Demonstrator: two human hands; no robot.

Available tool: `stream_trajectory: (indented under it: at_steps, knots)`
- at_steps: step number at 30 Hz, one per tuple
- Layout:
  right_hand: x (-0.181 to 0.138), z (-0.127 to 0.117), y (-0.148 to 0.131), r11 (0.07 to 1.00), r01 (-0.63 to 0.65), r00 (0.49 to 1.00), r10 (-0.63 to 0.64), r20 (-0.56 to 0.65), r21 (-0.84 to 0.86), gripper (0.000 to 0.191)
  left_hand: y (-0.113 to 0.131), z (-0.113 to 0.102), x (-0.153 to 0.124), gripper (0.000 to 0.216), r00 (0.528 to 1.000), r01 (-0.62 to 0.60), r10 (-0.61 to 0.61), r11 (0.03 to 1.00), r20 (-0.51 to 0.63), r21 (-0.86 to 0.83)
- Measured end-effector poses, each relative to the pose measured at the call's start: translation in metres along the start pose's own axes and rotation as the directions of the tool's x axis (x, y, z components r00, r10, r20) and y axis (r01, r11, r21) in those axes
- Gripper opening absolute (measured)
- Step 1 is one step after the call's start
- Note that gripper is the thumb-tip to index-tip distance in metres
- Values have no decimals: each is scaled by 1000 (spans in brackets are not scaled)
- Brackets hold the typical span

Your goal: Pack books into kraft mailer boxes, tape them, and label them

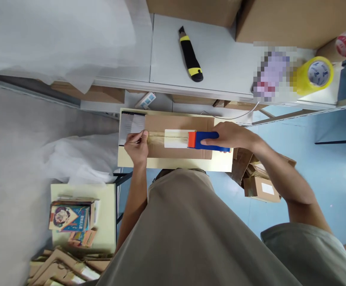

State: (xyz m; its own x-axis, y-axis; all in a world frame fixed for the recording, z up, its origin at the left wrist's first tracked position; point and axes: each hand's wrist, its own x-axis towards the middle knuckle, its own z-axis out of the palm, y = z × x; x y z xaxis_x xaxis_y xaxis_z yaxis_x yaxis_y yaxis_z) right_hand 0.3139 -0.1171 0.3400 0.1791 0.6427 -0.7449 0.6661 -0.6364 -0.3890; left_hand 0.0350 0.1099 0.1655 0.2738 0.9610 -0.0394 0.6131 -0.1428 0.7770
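Note:
A flat cardboard box (pixel 181 154) lies across a small pale-yellow table. Along its top runs a strip of clear packing tape (pixel 156 137), passing over a white label (pixel 173 143). My left hand (pixel 137 147) is closed in a pinch at the left end of the strip, its thumb on the tape. My right hand (pixel 231 135) is wrapped round a blue and red tape dispenser (pixel 205 141) over the right part of the box. The red head of the dispenser meets the label's right end. What lies under my left fingers is partly hidden.
On the shelf ahead lie a black and yellow utility knife (pixel 191 53), a blurred-out phone (pixel 271 75) and yellow tape rolls (pixel 316 75). Books (pixel 72 216) sit on a side table at lower left. Cartons (pixel 260 188) stand on the floor to the right.

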Motion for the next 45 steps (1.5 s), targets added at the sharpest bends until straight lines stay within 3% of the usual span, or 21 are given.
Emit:
stream_trajectory:
  at_steps: [6, 11, 15, 23, 35, 45]
  knots:
    - [-67, -24, 69, 994, -109, 993, 109, 33, 6, 71, -16, -19, 9, 21, 1000, 9, -7, 998, -29, 67]
    - [-59, -5, 93, 983, -177, 984, 177, -2, -46, 65, -1, -8, -3, 23, 1000, -23, 22, 990, 5, 139]
    - [-36, 18, 89, 946, -280, 959, 269, -84, -161, 52, 6, -4, -7, 23, 1000, -26, 26, 991, 3, 131]
    - [-23, 55, 62, 905, -331, 934, 273, -233, -267, 58, 6, -4, -9, 26, 1000, -12, 12, 989, -1, 147]
    - [-30, 102, 28, 904, -393, 855, 292, -428, -170, 49, 8, -6, -5, 26, 999, -42, 38, 990, 28, 132]
    - [-31, 97, 34, 891, -447, 828, 380, -412, -76, 51, 2, -7, 0, 27, 996, -88, 84, 990, 35, 106]
